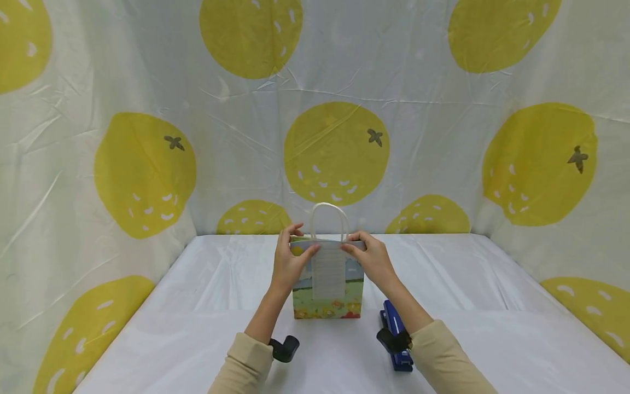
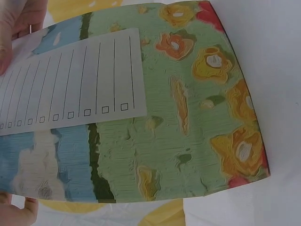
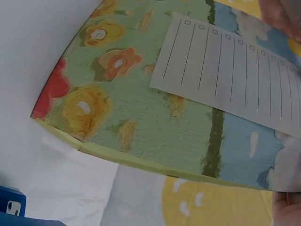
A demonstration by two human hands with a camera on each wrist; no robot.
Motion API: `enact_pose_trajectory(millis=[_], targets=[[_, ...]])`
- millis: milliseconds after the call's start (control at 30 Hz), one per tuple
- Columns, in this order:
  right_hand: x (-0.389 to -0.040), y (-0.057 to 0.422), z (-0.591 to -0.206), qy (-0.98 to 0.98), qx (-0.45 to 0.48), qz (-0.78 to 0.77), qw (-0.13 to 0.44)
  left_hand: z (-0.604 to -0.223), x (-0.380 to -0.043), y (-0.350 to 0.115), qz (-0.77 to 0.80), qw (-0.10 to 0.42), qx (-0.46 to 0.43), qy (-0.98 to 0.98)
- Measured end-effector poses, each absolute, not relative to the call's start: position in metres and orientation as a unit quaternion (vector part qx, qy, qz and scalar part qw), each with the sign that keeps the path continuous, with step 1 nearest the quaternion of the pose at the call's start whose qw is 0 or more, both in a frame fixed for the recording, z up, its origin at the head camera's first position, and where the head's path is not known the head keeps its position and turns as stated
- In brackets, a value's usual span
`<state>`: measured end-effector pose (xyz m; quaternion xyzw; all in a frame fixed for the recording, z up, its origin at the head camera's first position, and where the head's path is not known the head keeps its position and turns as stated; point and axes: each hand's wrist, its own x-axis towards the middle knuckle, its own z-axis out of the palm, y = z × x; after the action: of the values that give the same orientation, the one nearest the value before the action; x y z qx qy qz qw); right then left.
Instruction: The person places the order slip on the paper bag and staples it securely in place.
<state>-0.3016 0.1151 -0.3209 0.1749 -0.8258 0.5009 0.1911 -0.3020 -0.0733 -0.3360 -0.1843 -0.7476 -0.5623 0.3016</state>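
Observation:
A paper gift bag (image 1: 302, 301) painted with flowers, green field and sky stands upright on the table, its white handle (image 1: 327, 204) up. Against its front lies a lined checklist sheet (image 1: 328, 273) with a column of small boxes, its top near the bag's rim. My left hand (image 1: 289, 262) grips the bag's upper left, thumb on the sheet's top left corner. At the upper right my right hand (image 1: 374, 260) pinches the rim, thumb at the sheet's top right corner and fingers behind. A blue stapler (image 1: 394, 317) lies near my right forearm.
A white cloth covers the table (image 1: 221, 328). Behind and at both sides hangs a pale curtain (image 1: 236, 131) with large yellow fruit prints. Black wrist cameras (image 1: 284, 349) sit at both cuffs, the right one overlapping the stapler in the head view.

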Motion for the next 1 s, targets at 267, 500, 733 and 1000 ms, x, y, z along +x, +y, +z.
enact_pose_trajectory(millis=[267, 500, 733, 1000], targets=[[-0.298, 0.117, -0.322, -0.823, 0.168, 0.508, 0.193, -0.323, -0.289, -0.074, -0.581, 0.24, -0.171, -0.759], [-0.298, 0.118, -0.322, -0.825, 0.167, 0.507, 0.184, -0.309, -0.274, -0.074, -0.594, 0.203, -0.16, -0.762], [-0.297, 0.119, -0.321, -0.829, 0.166, 0.508, 0.167, -0.307, -0.276, -0.077, -0.613, 0.174, -0.159, -0.754], [-0.294, 0.12, -0.322, -0.831, 0.158, 0.509, 0.161, -0.309, -0.276, -0.077, -0.629, 0.145, -0.157, -0.748]])
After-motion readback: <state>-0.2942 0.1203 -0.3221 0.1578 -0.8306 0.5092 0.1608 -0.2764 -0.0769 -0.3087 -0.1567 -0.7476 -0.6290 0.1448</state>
